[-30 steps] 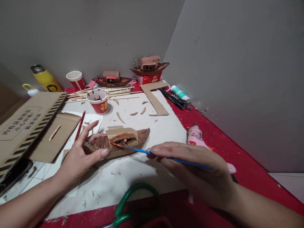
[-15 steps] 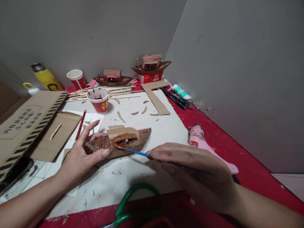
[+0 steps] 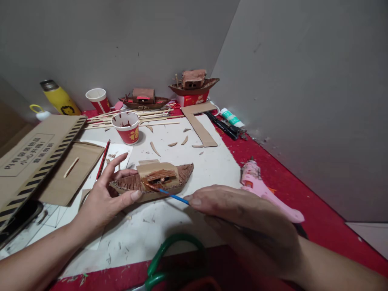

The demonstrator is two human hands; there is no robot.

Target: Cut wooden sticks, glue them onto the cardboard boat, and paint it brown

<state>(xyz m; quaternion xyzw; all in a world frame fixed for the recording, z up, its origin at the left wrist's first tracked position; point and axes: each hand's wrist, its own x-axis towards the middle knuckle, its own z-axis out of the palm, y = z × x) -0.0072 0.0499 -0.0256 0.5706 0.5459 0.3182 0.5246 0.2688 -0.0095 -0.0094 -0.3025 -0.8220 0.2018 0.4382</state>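
Note:
A small cardboard model boat (image 3: pixel 151 185) lies on the white sheet (image 3: pixel 188 226). Its deck is brown, and wet-looking brown paint covers part of the cabin's side; the cabin roof is bare cardboard. My left hand (image 3: pixel 107 192) grips the boat's left end, thumb on the near side and fingers behind. In my right hand (image 3: pixel 242 214) is a blue-handled paintbrush (image 3: pixel 176 197), pinched between thumb and fingers. The brush tip touches the boat at the left lower part of the cabin side. A paper cup (image 3: pixel 125 131) with brown paint streaks inside stands behind the boat.
Green-handled scissors (image 3: pixel 157 258) lie close in front. To the right is a pink glue gun (image 3: pixel 269 198). Two finished boats (image 3: pixel 194 83) stand at the back near wooden sticks (image 3: pixel 151 115). A cardboard box (image 3: pixel 36 157) fills the left side; cardboard scraps (image 3: pixel 154 148) are scattered behind the boat.
The brush and my right hand have shifted very slightly, with the brush held steeper. My left hand and the boat stay in place.

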